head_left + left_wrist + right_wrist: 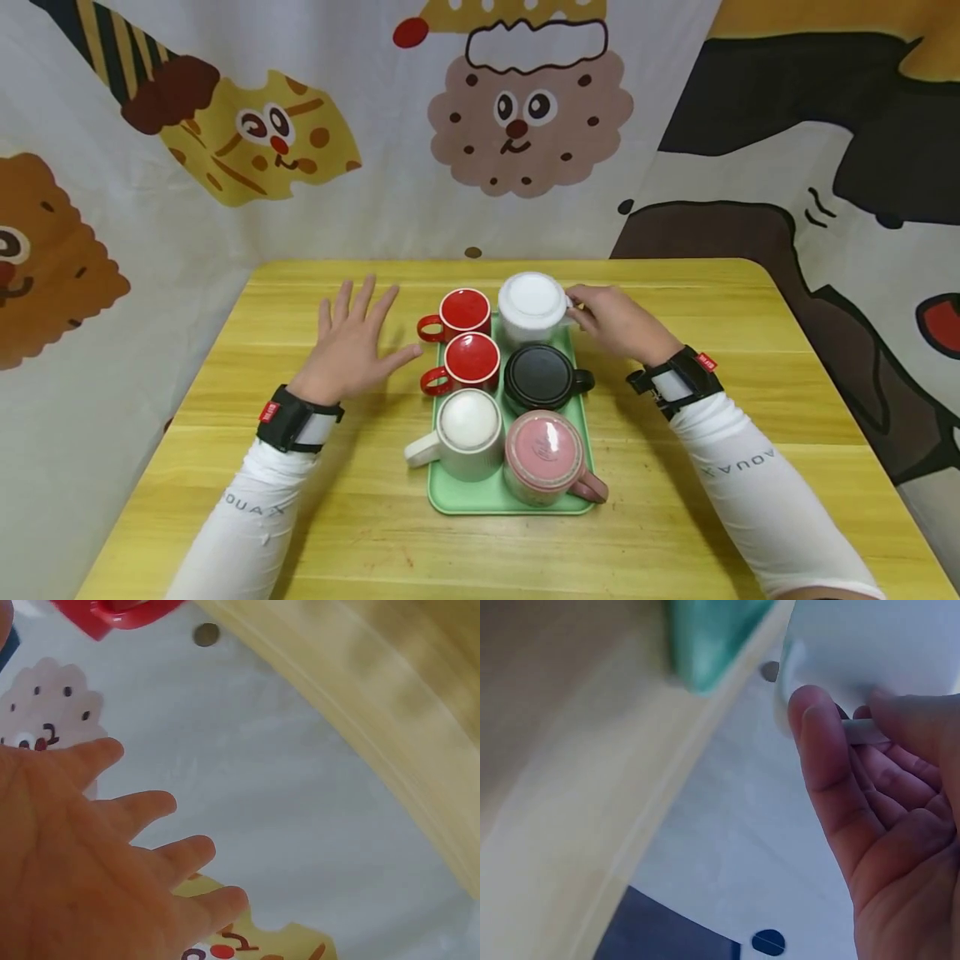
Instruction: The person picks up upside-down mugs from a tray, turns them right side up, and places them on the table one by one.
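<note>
Five mugs [536, 377] are crowding green tray [510, 503] | handles [590, 487] are jutting past both sides | left grip [347, 350] is blocking its far left, right grip [621, 320] and white mug [531, 302] its far right | bench [510, 554] is lying open along its near edge

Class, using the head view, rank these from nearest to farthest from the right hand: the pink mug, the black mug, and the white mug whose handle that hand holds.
1. White mug: far end of the right column, its handle in the right hand.
2. Black mug: middle of that column.
3. Pink mug: near end of that column.
</note>
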Tool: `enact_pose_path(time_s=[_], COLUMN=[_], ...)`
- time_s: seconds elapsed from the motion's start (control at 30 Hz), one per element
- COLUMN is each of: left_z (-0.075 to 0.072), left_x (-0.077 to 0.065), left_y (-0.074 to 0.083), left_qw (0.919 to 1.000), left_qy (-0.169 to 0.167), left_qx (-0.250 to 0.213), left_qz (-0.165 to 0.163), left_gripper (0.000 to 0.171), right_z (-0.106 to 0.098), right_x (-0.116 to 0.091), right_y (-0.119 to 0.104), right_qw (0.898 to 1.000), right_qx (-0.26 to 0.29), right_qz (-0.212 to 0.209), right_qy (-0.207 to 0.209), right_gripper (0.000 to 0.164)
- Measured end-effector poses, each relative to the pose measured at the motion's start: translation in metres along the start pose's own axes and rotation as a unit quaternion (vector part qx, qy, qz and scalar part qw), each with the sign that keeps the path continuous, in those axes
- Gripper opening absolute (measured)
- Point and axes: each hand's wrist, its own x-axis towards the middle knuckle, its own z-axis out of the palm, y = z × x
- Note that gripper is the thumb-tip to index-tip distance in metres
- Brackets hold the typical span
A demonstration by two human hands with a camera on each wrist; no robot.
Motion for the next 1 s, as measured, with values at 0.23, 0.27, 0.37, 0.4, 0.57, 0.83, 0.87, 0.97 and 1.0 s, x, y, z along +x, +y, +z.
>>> enact_pose_path(time_s=[0.23,0.27,0.37,0.4,0.57,0.83,0.87,0.97,1.0], left_z=[-0.015,-0.018,-0.026,-0.028,-0.038,-0.038,-0.038,-0.035,-0.035], left_x=[0.006,0.007,0.011,0.013,0.023,0.041,0.044,0.048,0.049], left_y=[0.009,0.012,0.021,0.025,0.05,0.086,0.089,0.098,0.101], left_qw=[0.9948,0.9933,0.9869,0.9843,0.9648,0.8908,0.8801,0.8516,0.8442], left_qy=[0.057,0.064,0.079,0.082,0.079,0.033,0.03,0.021,0.019], left_qx=[-0.069,-0.081,-0.124,-0.139,-0.237,-0.448,-0.469,-0.521,-0.533], left_qz=[0.047,0.052,0.067,0.071,0.082,0.07,0.069,0.059,0.052], left_gripper=[0.092,0.09,0.084,0.082,0.072,0.052,0.049,0.041,0.038], right_z=[-0.021,-0.023,-0.028,-0.029,-0.032,-0.027,-0.026,-0.02,-0.019], right_x=[0.006,0.007,0.011,0.013,0.023,0.036,0.038,0.041,0.042], right_y=[-0.019,-0.023,-0.033,-0.036,-0.056,-0.085,-0.088,-0.094,-0.096], right_qw=[0.996,0.995,0.987,0.984,0.959,0.89,0.88,0.852,0.844], right_qx=[0.058,0.073,0.123,0.142,0.253,0.442,0.463,0.517,0.53], right_qz=[0.019,0.021,0.015,0.011,0.012,0.021,0.021,0.025,0.027], right_qy=[0.059,0.068,0.097,0.106,0.127,0.106,0.099,0.084,0.081], right_gripper=[0.026,0.027,0.028,0.027,0.027,0.029,0.029,0.029,0.029])
